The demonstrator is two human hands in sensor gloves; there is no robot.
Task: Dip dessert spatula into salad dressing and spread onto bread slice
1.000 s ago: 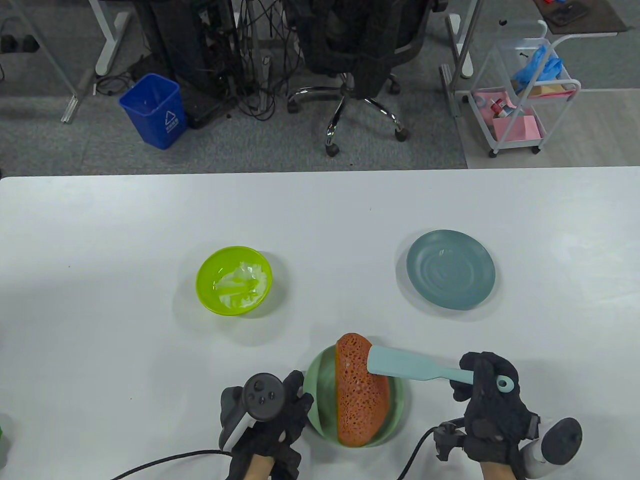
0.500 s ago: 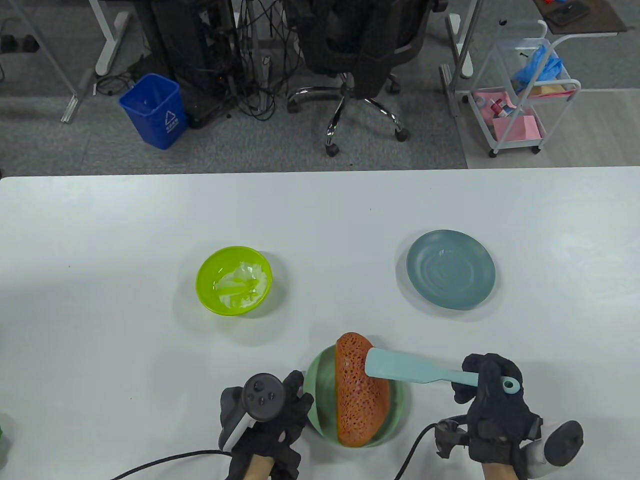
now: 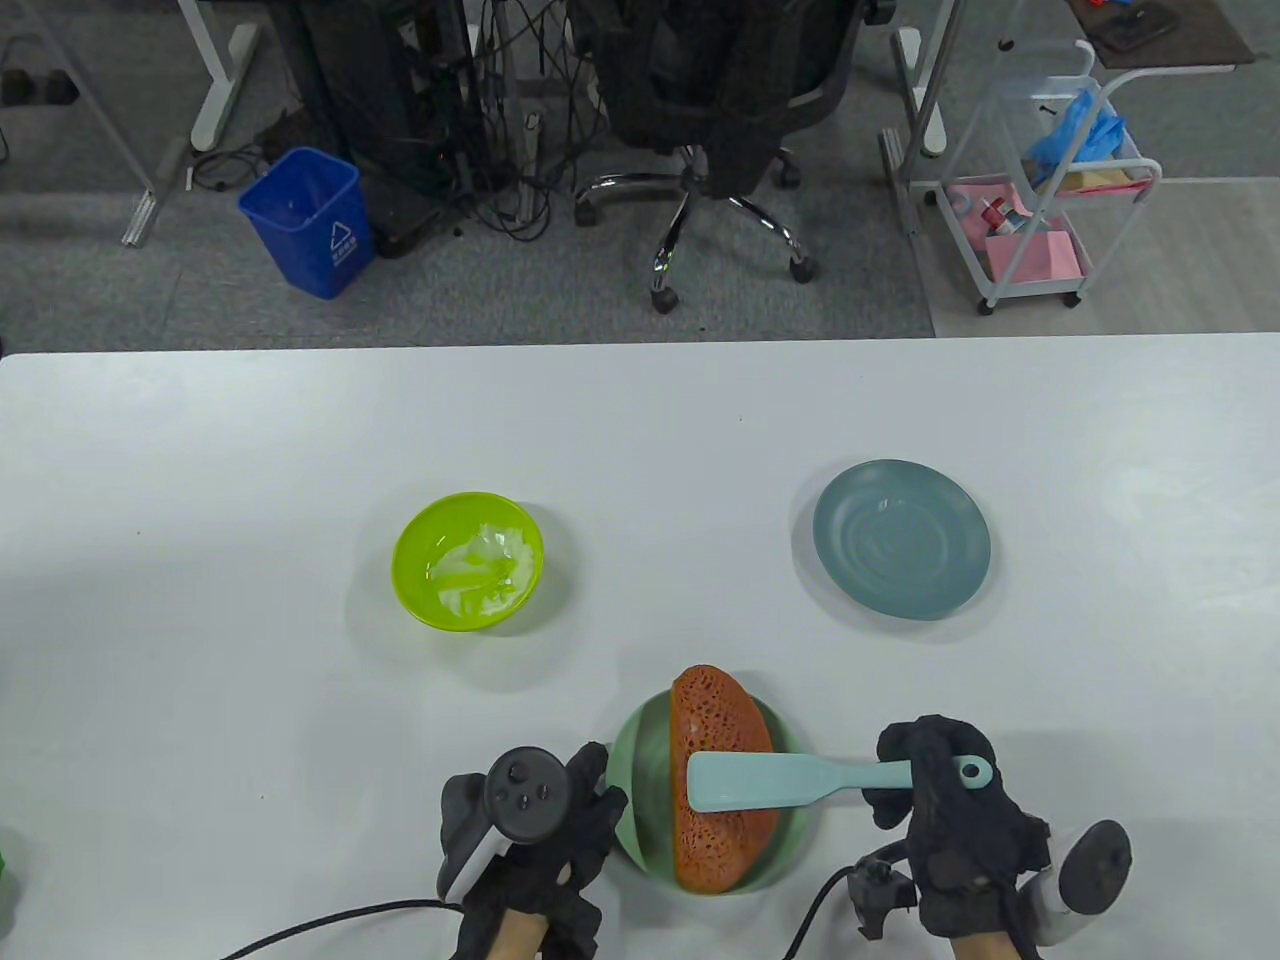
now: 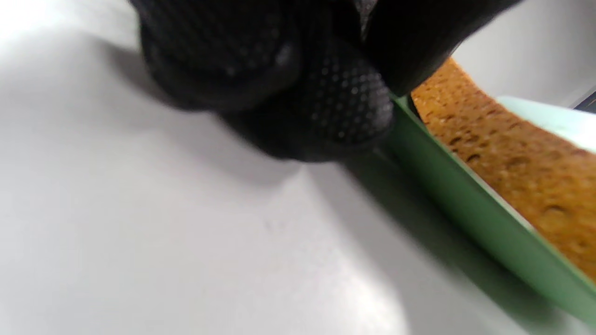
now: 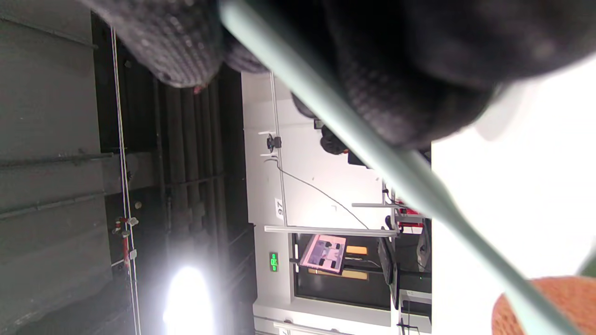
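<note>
I've swept the spatula (image 3: 760,782), gripped in my right hand (image 3: 950,830), down across the bread (image 3: 720,830); my left hand (image 3: 540,830) steadies the plate (image 3: 640,790), so spreading's underway.

floor: grey carpet (image 3: 150,290), paler strip far right | far left: blue plastic waste bin (image 3: 305,220) | far centre: black wheeled office chair (image 3: 715,90), tangled black cables (image 3: 500,120) | far right: white wire trolley (image 3: 1050,190) with pink papers | near: white bench (image 3: 200,450)
</note>
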